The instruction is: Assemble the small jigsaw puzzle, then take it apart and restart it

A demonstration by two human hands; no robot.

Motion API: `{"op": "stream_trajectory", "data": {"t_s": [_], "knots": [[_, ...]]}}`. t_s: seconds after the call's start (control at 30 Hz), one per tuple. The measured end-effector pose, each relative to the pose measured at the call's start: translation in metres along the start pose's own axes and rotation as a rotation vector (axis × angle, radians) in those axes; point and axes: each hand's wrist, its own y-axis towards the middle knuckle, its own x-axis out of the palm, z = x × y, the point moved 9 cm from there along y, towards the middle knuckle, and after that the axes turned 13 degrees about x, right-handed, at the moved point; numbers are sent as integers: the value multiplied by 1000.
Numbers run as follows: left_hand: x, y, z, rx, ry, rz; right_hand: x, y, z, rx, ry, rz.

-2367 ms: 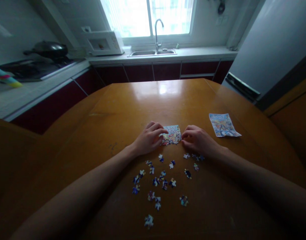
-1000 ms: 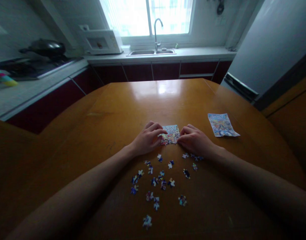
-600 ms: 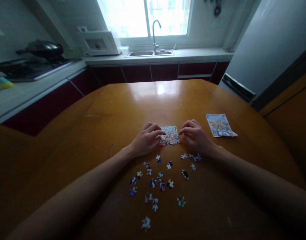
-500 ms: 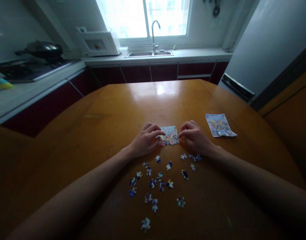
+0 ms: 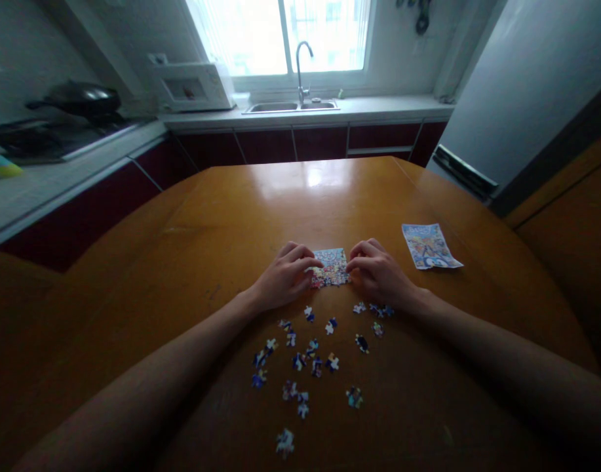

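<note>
A partly joined jigsaw puzzle (image 5: 332, 265) lies flat on the table, its upper part pale and its lower part many-coloured with a jagged near edge. My left hand (image 5: 286, 276) grips its left side, fingers bent and one fingertip over the surface. At the right side, my right hand (image 5: 376, 270) has its thumb and fingers drawn together against the edge; its fingertips are partly hidden. Several loose puzzle pieces (image 5: 299, 360) are scattered nearer to me, some white and dark blue. One piece (image 5: 285, 443) lies closest to me, apart from the others.
A creased printed picture sheet (image 5: 430, 247) rests to the right of my right hand. The wooden table (image 5: 221, 210) has a far edge before a counter with a sink (image 5: 275, 107). A wok (image 5: 84, 98) sits on the stove at left; a fridge (image 5: 521, 85) stands at right.
My right hand has shifted slightly left, its fingertips now closer over the puzzle's right edge. My left hand stays at the left side. The whole view has moved a little.
</note>
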Motion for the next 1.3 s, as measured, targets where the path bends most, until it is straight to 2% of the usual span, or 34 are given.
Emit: {"op": "stream_trajectory", "data": {"t_s": [0.17, 0.47, 0.73, 1.3], "knots": [[0, -1, -2, -13, 20, 6, -6, 1, 4, 33, 2, 70], [-5, -9, -13, -61, 21, 15, -8, 3, 6, 27, 8, -6], [-7, -8, -10, -35, -29, -35, 3, -1, 0, -40, -22, -102], [4, -11, -12, -25, -33, -88, 5, 0, 3, -28, -37, -69]]}}
